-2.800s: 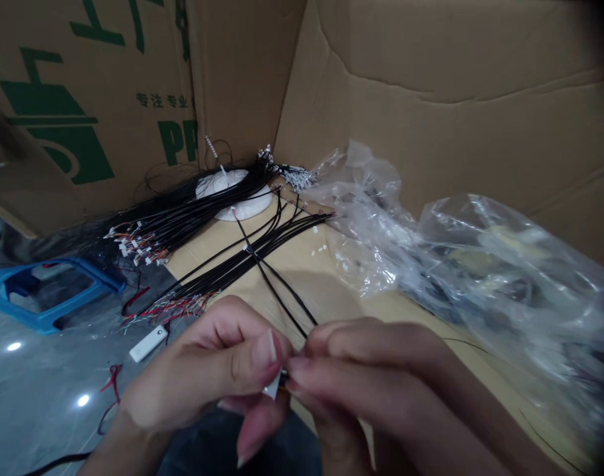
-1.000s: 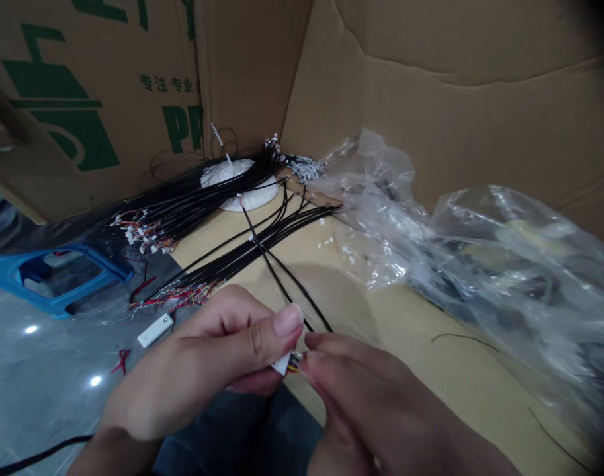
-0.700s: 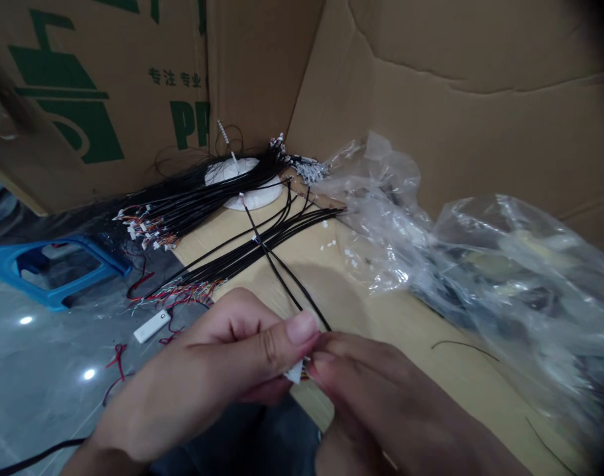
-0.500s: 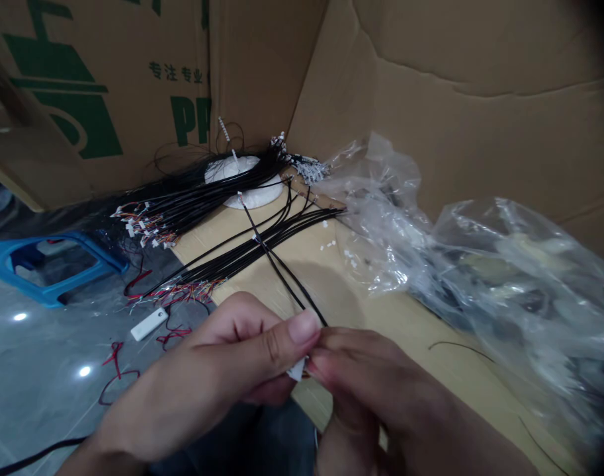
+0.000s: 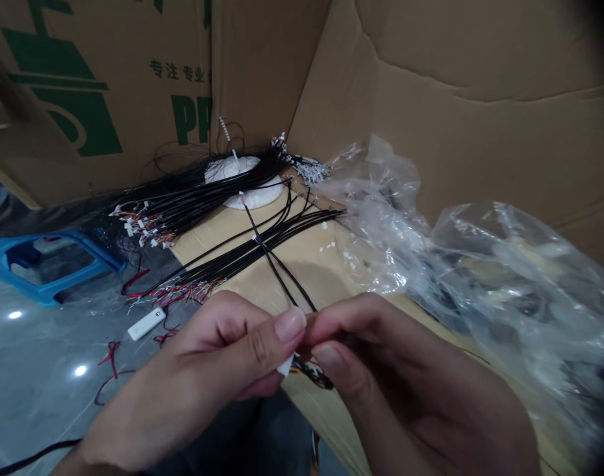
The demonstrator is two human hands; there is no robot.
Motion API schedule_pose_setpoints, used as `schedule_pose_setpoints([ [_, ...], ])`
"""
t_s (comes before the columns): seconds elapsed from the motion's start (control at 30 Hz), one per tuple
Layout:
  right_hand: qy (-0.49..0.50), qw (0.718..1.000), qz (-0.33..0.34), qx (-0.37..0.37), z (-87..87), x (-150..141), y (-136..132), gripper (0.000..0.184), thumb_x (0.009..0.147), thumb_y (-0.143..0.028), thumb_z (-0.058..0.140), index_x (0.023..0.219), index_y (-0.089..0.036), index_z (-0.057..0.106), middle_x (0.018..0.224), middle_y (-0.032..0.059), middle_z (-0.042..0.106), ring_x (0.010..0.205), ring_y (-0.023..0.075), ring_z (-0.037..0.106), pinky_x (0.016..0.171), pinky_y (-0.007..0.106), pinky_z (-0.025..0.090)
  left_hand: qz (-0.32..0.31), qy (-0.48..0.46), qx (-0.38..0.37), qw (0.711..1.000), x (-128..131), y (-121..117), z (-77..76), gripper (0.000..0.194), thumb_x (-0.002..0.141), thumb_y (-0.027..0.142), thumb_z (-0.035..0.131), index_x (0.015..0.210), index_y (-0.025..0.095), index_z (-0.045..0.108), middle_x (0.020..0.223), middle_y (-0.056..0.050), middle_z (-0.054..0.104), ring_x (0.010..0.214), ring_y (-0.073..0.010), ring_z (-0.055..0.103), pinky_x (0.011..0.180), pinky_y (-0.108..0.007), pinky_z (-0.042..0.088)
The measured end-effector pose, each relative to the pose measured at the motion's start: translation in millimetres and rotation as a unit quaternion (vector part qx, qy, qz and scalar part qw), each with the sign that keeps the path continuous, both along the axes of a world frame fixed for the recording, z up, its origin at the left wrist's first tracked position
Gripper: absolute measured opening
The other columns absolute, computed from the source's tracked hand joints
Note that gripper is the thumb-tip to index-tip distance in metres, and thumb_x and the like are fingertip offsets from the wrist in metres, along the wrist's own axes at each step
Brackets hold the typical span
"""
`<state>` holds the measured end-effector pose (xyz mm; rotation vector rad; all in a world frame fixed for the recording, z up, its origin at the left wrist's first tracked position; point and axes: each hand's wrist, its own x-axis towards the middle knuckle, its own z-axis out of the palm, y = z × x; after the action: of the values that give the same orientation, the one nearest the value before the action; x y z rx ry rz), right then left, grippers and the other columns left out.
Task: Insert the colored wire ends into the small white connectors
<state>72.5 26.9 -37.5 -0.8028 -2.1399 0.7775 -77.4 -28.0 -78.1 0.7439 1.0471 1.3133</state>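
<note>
- Close by, the left hand (image 5: 202, 377) has thumb and fingers clamped on a white connector (image 5: 284, 366), held low in front of the body.
- Beside it, the right hand (image 5: 425, 390) curls around twisted coloured wires (image 5: 311, 372) running from the connector; whether its thumb and forefinger pinch them, I cannot tell.
- Just past the fingertips, two black cables (image 5: 280, 285) stretch away and cross over a row of black cables (image 5: 242, 256) with bare coloured ends, lying on tan cardboard (image 5: 351, 281).
- Left, on the grey floor (image 5: 38, 370): a small white object (image 5: 146, 324) and, farther off, a blue plastic frame (image 5: 43, 295).
- Right, crumpled clear plastic (image 5: 386, 225).
- Farther back, a thicker cable bundle (image 5: 192, 205) lies across a white disc (image 5: 257, 196).
- Behind everything, cardboard walls (image 5: 440, 53).
</note>
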Motion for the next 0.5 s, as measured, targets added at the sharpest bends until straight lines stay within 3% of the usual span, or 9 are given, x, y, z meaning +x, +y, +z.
schedule_pose_setpoints([
  [0.07, -0.011, 1.0, 0.008, -0.013, -1.4, 0.3, 2.4, 0.014, 0.089, -0.02, 0.062, 0.075, -0.024, 0.062, 0.063, -0.0094, 0.065, 0.057, 0.0049, 0.063, 0.053, 0.01, 0.05, 0.027, 0.016, -0.017, 0.999, 1.9, -1.7, 2.8, 0.04, 0.075, 0.06, 0.07, 0.063, 0.021, 0.066, 0.064, 0.002, 0.05, 0.057, -0.008, 0.046, 0.043, -0.012, 0.036],
  [0.2, 0.011, 0.998, 0.013, 0.055, -7.0, 1.4, 2.8, 0.014, 0.094, -0.032, 0.058, 0.082, -0.025, 0.061, 0.069, -0.0074, 0.068, 0.061, 0.0079, 0.066, 0.05, 0.014, 0.052, 0.056, 0.06, 0.01, 0.997, 1.9, -5.0, 2.7, 0.043, 0.076, 0.061, 0.067, 0.057, 0.023, 0.066, 0.057, 0.003, 0.047, 0.051, -0.0078, 0.04, 0.041, -0.014, 0.034],
  [0.3, 0.021, 0.994, 0.033, 0.097, -11.8, 1.4, 0.3, 0.011, 0.093, -0.024, 0.058, 0.082, -0.025, 0.06, 0.069, -0.0064, 0.067, 0.061, 0.0095, 0.067, 0.05, 0.016, 0.054, 0.051, 0.094, 0.033, 0.994, -2.7, -9.6, -5.1, 0.046, 0.082, 0.058, 0.063, 0.054, 0.022, 0.061, 0.055, 0.003, 0.043, 0.051, -0.009, 0.038, 0.043, -0.016, 0.036],
  [0.4, 0.015, 0.991, 0.018, 0.133, -12.0, 2.1, -1.9, 0.017, 0.093, -0.014, 0.055, 0.08, -0.023, 0.059, 0.068, -0.0049, 0.067, 0.058, 0.009, 0.067, 0.05, 0.015, 0.054, 0.075, 0.128, 0.048, 0.988, -6.1, -15.4, -16.4, 0.037, 0.089, 0.048, 0.06, 0.061, 0.023, 0.065, 0.06, 0.002, 0.052, 0.055, -0.0103, 0.047, 0.046, -0.017, 0.045],
  [0.5, -0.018, 0.976, 0.01, 0.217, -7.5, 4.6, -2.6, 0.017, 0.09, -0.008, 0.054, 0.083, -0.022, 0.061, 0.073, -0.0041, 0.072, 0.06, 0.0089, 0.07, 0.055, 0.012, 0.058, 0.097, 0.139, 0.067, 0.983, -5.4, -20.8, -25.5, 0.029, 0.09, 0.041, 0.06, 0.067, 0.025, 0.068, 0.064, 0.002, 0.06, 0.058, -0.0105, 0.055, 0.048, -0.016, 0.05],
])
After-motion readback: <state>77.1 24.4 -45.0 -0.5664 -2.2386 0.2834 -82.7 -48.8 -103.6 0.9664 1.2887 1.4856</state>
